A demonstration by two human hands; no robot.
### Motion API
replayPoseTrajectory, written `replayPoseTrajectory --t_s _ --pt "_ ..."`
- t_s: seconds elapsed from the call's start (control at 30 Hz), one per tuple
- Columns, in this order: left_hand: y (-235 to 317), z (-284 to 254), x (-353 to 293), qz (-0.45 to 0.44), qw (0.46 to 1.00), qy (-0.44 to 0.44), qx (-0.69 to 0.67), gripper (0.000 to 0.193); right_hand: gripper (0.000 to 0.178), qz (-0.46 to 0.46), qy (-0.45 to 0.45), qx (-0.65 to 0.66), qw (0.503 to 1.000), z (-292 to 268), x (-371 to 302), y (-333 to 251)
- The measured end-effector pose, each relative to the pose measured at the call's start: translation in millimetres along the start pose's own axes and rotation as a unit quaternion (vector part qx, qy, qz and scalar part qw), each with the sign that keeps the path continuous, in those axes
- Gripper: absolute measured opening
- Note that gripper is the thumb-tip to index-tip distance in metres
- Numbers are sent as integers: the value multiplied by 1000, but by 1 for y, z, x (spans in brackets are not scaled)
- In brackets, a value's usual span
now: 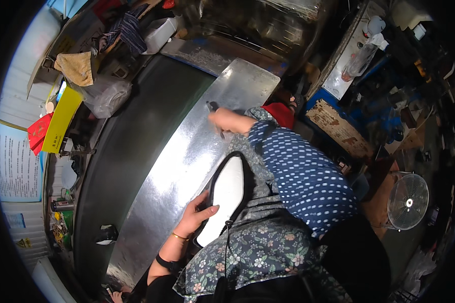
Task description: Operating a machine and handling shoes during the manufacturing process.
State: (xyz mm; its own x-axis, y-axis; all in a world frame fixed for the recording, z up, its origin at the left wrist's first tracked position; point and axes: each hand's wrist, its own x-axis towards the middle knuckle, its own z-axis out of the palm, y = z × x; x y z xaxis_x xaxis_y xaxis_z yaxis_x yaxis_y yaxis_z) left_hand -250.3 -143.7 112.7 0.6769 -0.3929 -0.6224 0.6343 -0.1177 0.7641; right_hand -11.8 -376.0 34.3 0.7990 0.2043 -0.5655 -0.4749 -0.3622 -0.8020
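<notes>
My left hand [194, 216] is closed round a shoe [228, 184], holding it sole up against my flowered apron [258, 260]. The shoe's underside is white with a black edge, and my thumb presses on the white part. Over the metal bench my right hand [230, 122] is closed on a small dark tool [212, 106]. Only the tool's ends show, and blur hides its kind. A gap separates the right hand from the shoe's toe. A black cord with a toggle [228, 223] hangs across the shoe's edge.
A shiny metal bench [159, 174] runs alongside a dark conveyor belt [103, 177]. Another black and white shoe [106, 235] lies on the belt. Someone else's hand [116, 296] shows at the lower left edge. A fan [408, 202] stands at the right.
</notes>
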Motion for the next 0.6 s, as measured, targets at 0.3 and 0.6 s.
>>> replayPoseTrajectory --t_s 0.3,0.6 --pt "55 72 88 274 773 -299 488 80 37 -212 55 134 967 -121 -257 33" --pt "66 110 123 220 678 -413 566 87 45 -20 21 -152 988 -34 -438 153"
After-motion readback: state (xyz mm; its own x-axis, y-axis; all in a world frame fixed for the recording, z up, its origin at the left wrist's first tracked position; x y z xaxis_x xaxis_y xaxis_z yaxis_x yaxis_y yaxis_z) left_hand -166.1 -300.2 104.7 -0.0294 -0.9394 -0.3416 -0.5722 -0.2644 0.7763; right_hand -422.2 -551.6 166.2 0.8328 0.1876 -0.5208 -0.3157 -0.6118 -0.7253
